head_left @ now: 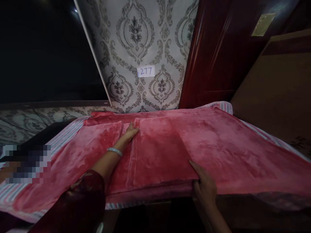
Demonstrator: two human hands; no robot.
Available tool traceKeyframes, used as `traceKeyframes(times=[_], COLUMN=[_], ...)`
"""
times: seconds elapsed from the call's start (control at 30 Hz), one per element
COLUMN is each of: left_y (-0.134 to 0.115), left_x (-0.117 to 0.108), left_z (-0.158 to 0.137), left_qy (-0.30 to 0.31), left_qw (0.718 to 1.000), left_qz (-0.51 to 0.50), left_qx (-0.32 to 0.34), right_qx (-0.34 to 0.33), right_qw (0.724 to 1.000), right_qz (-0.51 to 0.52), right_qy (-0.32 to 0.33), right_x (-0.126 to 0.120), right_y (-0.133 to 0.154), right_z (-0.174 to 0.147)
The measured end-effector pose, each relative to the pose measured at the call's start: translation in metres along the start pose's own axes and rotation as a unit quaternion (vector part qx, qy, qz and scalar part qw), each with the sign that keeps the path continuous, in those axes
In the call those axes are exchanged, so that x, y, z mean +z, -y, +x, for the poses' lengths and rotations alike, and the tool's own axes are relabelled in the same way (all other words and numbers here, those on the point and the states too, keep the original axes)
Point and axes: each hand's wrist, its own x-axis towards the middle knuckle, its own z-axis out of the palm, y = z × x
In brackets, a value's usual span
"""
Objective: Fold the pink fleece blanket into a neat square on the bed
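Observation:
A red plush cloth (160,152) lies spread out, with a flap folded over in its middle. My left hand (132,131), a pale bangle on its wrist, rests at the upper left corner of the flap. Its thumb and forefinger look apart, while the other fingers are partly hidden. At the lower right corner of the flap, my right hand (204,181) grips the cloth's front edge, thumb on top and the other fingers mostly out of sight below. Beneath the red cloth lies a striped cloth (63,139), which shows along the sides and front.
A large dark screen (48,51) stands at the upper left, before patterned wallpaper (160,38). A paper label (146,71) reading 277 is stuck there. Dark red wooden panelling (209,58) and a big brown board-like surface (279,87) border the right side. A blurred patch covers the left edge.

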Motion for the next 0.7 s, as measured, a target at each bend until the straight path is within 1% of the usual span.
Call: traceKeyframes(times=[0.07,0.1,0.17,0.23,0.33,0.37,0.43,0.5,0.53,0.57,0.63,0.7], left_y=[0.004,0.007,0.01,0.011,0.009,0.007,0.003,-0.002,-0.005,-0.007,-0.011,-0.014], left_x=[-0.003,-0.005,-0.007,-0.008,-0.011,-0.012,-0.013,-0.014,-0.013,-0.011,-0.007,0.0], left_z=[-0.013,-0.019,-0.029,-0.035,-0.034,-0.032,-0.024,-0.012,-0.005,0.002,0.015,0.026], left_qy=[0.027,0.03,0.017,0.004,0.015,0.024,0.035,0.032,0.027,0.022,0.009,-0.009], left_qw=[1.0,0.999,0.999,0.998,0.999,0.999,0.997,0.994,0.994,0.994,0.995,0.996], left_qz=[-0.015,-0.016,0.001,0.018,-0.001,-0.022,-0.066,-0.091,-0.094,-0.091,-0.086,-0.083], left_qx=[0.004,0.015,0.045,0.061,0.041,0.025,-0.014,-0.046,-0.055,-0.059,-0.057,-0.043], right_qx=[0.004,0.006,0.009,0.012,0.027,0.036,0.059,0.096,0.117,0.135,0.152,0.13], right_qw=[1.0,1.0,1.0,1.0,0.999,0.997,0.987,0.967,0.958,0.954,0.957,0.966], right_qz=[0.003,0.006,0.012,0.019,0.044,0.063,0.123,0.194,0.219,0.232,0.226,0.204], right_qy=[0.003,0.004,0.0,-0.005,0.003,0.02,0.083,0.136,0.143,0.135,0.101,0.093], right_x=[0.0,0.0,0.002,0.004,-0.002,-0.007,-0.022,-0.04,-0.046,-0.05,-0.045,-0.024], right_y=[-0.001,-0.001,0.0,0.002,0.0,-0.002,-0.008,-0.016,-0.019,-0.022,-0.027,-0.028], right_z=[0.0,0.0,0.0,0.0,0.002,0.004,0.012,0.027,0.037,0.049,0.077,0.109])
